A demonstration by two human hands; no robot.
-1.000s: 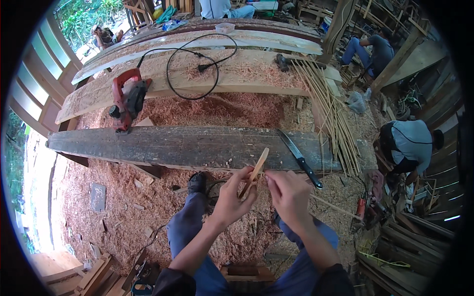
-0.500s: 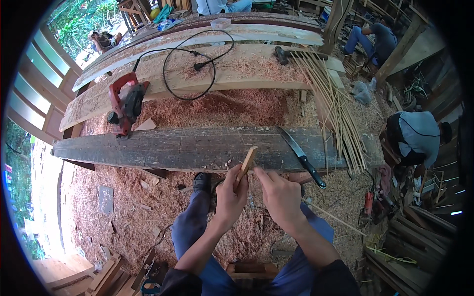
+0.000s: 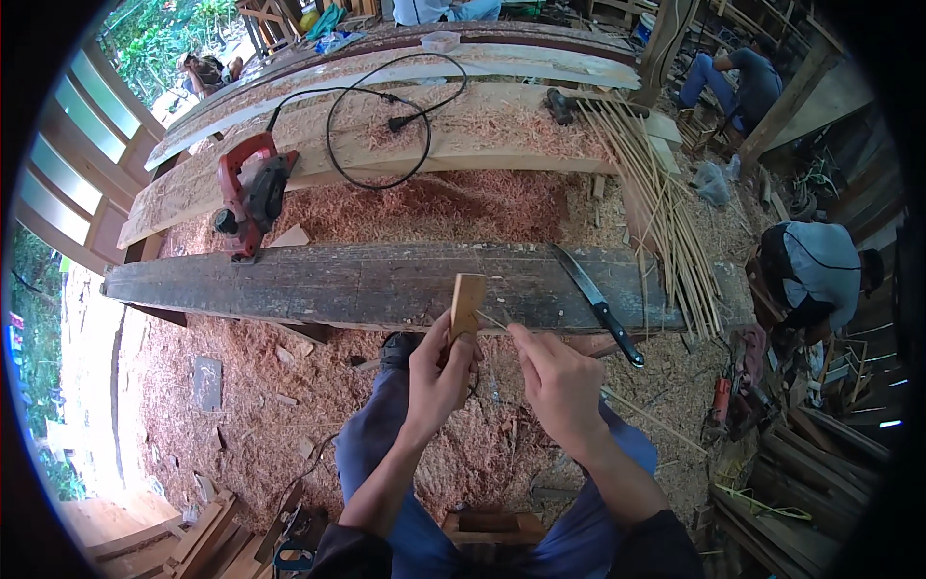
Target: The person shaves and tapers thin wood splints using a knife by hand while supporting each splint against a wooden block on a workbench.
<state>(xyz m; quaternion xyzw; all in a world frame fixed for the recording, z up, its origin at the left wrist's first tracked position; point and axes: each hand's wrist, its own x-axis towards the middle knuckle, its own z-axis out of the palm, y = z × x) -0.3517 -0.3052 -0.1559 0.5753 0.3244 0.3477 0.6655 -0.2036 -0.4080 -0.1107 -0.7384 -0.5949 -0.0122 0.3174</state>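
Observation:
Upright in my left hand [image 3: 436,381], pinched between thumb and fingers, is a small flat wooden piece [image 3: 468,293] with its broad face showing. My right hand [image 3: 561,384], closed, grips a thin bamboo stick [image 3: 658,421]. One end of the stick reaches the face of the wooden piece; the other runs out behind the hand to the lower right. Both hands are just in front of a dark, worn plank [image 3: 376,282]. Lying on that plank, right of the hands, is a black-handled knife [image 3: 600,304], its handle overhanging the near edge.
A red electric planer [image 3: 253,193] rests at the plank's left, its black cord looping over a pale board [image 3: 473,135]. Several thin sticks [image 3: 666,222] lie bundled at the right beside a hammer [image 3: 559,106]. Shavings cover the floor; other people sit around the workshop.
The wooden piece has turned to present its broad face and shifted left. My right hand has drawn a little away from it, exposing the stick's thin tip.

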